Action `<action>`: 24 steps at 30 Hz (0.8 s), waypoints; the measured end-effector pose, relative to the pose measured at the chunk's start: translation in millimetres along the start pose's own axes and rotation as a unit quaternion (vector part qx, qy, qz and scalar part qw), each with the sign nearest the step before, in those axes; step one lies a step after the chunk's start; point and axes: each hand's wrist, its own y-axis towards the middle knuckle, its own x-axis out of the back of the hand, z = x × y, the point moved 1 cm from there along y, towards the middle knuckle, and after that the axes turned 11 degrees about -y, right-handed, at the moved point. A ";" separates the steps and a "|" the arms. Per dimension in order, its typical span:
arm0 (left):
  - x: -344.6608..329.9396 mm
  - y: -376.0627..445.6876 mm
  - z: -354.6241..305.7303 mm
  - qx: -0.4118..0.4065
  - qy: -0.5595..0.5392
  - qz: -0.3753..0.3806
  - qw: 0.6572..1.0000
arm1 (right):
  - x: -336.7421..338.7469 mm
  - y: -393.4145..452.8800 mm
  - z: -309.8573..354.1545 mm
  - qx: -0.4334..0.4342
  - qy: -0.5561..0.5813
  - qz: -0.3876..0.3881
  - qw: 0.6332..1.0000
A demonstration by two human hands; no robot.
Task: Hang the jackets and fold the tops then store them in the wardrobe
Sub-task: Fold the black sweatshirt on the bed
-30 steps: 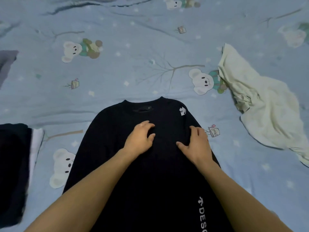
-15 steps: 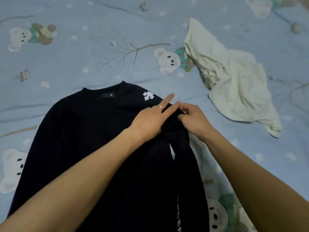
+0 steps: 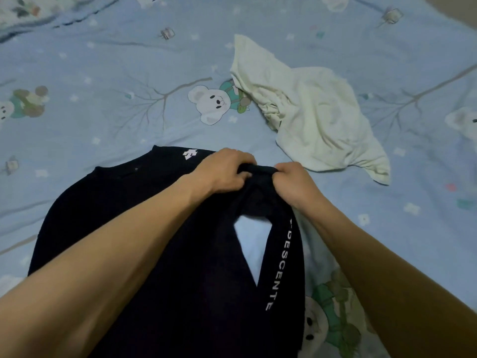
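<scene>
black top (image 3: 129, 228), white lettering down sleeve, shoulder bunched in both hands

Both hands — left hand (image 3: 224, 169), right hand (image 3: 294, 180) — gripped the black top's (image 3: 124, 228) shoulder on the blue bedsheet (image 3: 103, 86).

Black top (image 3: 129, 228) of matt knit cloth with faint ribbing, smooth white printed lettering (image 3: 277, 264) down its right sleeve, cream top (image 3: 317, 120) at far right of soft, crumpled matt cloth, bed sheet (image 3: 103, 86) of smooth light-blue printed cotton-like cloth, lightly creased
</scene>
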 end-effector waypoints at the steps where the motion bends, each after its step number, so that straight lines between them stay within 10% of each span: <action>1: -0.7 4.8 -6.5 -0.009 0.001 -0.027 1.000 | -0.8 -3.3 -5.6 -0.005 -0.053 0.012 0.998; 7: -7.7 18.9 -1.9 0.126 -0.094 -0.174 0.972 | -2.6 -40.0 -55.7 -0.089 -0.252 0.079 0.960; 11: -23.8 -9.4 -11.5 0.149 -0.199 -0.133 0.960 | 21.2 -52.5 -59.2 -0.163 -0.014 0.067 0.984; 16: -32.6 -100.9 -46.7 0.208 -0.423 -0.201 0.859 | 26.5 -86.5 -35.4 -0.208 0.100 0.117 0.966; 21: -62.5 -176.2 -60.5 0.207 -0.547 -0.043 0.810 | -4.4 -107.8 1.8 -0.237 0.414 0.168 0.863; 24: -68.6 -194.0 -49.1 0.222 -0.559 -0.107 0.791 | -24.3 -114.8 14.4 -0.193 0.469 0.209 0.836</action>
